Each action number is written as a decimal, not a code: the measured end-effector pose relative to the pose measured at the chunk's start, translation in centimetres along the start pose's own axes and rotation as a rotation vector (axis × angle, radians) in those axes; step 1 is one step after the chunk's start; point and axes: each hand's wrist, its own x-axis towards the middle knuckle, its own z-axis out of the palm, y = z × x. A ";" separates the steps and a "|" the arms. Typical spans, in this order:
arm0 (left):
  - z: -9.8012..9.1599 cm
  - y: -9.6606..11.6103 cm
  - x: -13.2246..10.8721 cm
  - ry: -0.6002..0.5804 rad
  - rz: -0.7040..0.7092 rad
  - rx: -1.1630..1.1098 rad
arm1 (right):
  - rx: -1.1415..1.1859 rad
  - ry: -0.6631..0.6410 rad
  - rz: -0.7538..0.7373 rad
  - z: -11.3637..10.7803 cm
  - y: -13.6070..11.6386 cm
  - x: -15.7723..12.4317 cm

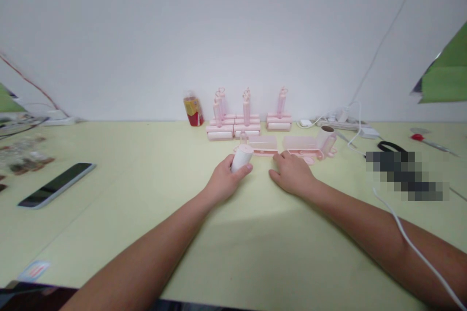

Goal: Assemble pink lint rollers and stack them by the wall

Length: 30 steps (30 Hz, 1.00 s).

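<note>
My left hand (224,178) is wrapped round a white roll (242,157), held tilted above the table. My right hand (292,173) rests at the front edge of a pink case (265,146) with a clear lid, its thumb apart from the fingers; whether the fingertips grip the case is too small to tell. Just behind my right hand is a second pink case (301,144). Another white roll (326,137) with a brown core stands upright beside it, next to a pink handle (330,144). A clear pink handle also shows behind the held roll.
Several assembled pink rollers (220,132) stand along the wall, with a red and yellow packet (193,111) to their left. A phone (57,185) lies at left. At right are a power strip (339,123), a red-tipped tool (430,142) and a white cable (411,244) crossing my right forearm.
</note>
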 end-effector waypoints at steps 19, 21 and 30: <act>-0.4 0.4 0.3 -0.078 -0.180 -0.340 | 0.216 0.141 -0.125 -0.4 -0.4 -0.5; -0.4 0.7 0.1 -0.122 -0.239 -0.370 | 0.300 0.165 -0.143 -0.2 -0.4 -0.6; -0.1 0.5 -0.2 -0.349 -0.393 -0.409 | 0.700 0.108 -0.090 0.3 -0.5 -0.3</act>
